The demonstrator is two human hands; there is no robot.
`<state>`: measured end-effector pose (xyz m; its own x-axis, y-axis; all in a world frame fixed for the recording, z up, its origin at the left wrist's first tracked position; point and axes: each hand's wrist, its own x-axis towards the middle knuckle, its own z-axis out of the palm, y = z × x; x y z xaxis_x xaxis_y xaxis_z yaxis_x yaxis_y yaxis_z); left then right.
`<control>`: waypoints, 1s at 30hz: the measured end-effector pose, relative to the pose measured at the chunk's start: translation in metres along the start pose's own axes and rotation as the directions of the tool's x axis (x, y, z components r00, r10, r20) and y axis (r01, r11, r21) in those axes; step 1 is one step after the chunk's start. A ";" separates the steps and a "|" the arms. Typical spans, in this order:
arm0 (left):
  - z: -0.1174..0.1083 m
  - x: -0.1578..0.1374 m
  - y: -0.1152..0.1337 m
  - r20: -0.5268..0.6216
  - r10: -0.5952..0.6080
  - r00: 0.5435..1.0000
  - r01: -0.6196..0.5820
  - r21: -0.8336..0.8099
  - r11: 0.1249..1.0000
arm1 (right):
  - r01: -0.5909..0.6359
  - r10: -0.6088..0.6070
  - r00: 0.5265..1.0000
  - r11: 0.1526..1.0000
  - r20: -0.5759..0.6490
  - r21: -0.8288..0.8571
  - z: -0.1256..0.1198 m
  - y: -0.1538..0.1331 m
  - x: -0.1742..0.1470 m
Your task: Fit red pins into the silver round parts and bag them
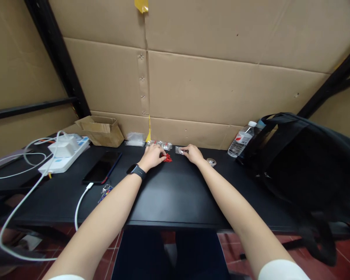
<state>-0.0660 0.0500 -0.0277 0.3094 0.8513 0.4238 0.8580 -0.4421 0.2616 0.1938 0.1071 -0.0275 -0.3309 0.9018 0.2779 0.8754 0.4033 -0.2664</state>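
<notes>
- While both forearms stretch forward over the black worktop (169, 198), the right hand (195, 154) has its thumb and forefinger drawn together on the right end of a small clear packet (178, 149), which lies near the back edge, slightly right of the middle.
- Palm down, the left hand (153, 156) has a dark watch (137, 170) at its wrist; its fingers bend toward a little heap of red strands (168, 158) by the thumb, and at this size I cannot tell whether they grip any or merely touch.
- Behind that hand, more clear packets (166, 146) with red bits lie along the back edge.
- On the outer side of the right wrist, a small round clear item (211, 161) rests flat.
- Toward the left are a stack of clear plastic bags (135, 139), an open cardboard box (105, 136), a dark-screened device (102, 167) with a white cable (81, 202) at its near end, and a white power strip (56, 165) bearing a white charger (63, 147).
- Over at the right, a capped bottle (241, 142) stands just beside a black bag (303, 167).
- Across the back rises a cardboard panel (198, 97).
</notes>
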 end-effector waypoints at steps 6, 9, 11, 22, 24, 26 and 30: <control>0.001 -0.002 0.000 -0.045 0.020 0.999 -0.019 0.017 1.000 | -0.022 0.030 0.996 0.996 -0.083 0.088 0.019 -0.003 0.022; 0.001 -0.002 0.000 0.008 0.105 0.994 -0.105 0.058 0.993 | -0.023 0.036 0.993 0.993 -0.110 0.120 0.027 -0.002 0.027; 0.001 -0.001 -0.001 0.030 0.137 0.990 -0.139 0.078 0.987 | -0.017 0.036 0.991 0.989 -0.130 0.144 0.031 -0.002 0.029; 0.014 0.006 -0.007 0.000 0.150 0.989 -0.149 0.101 0.984 | 0.035 0.026 0.978 0.956 -0.205 0.291 0.017 -0.006 0.028; 0.013 0.006 -0.007 -0.009 0.152 0.988 -0.150 0.095 0.984 | 0.043 0.025 0.978 0.948 -0.208 0.316 0.005 -0.001 0.022; 0.012 0.007 -0.005 -0.011 0.168 0.986 -0.166 0.092 0.982 | 0.063 0.013 0.978 0.935 -0.209 0.350 -0.009 0.008 0.012; 0.006 0.008 -0.001 -0.017 0.186 0.982 -0.183 0.100 0.978 | 0.099 -0.013 0.973 0.924 -0.229 0.370 -0.035 0.040 -0.016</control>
<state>-0.0618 0.0587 -0.0300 0.4565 0.7493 0.4797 0.8235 -0.5600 0.0910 0.2464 0.1036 -0.0099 -0.2523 0.8371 0.4853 0.6456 0.5193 -0.5600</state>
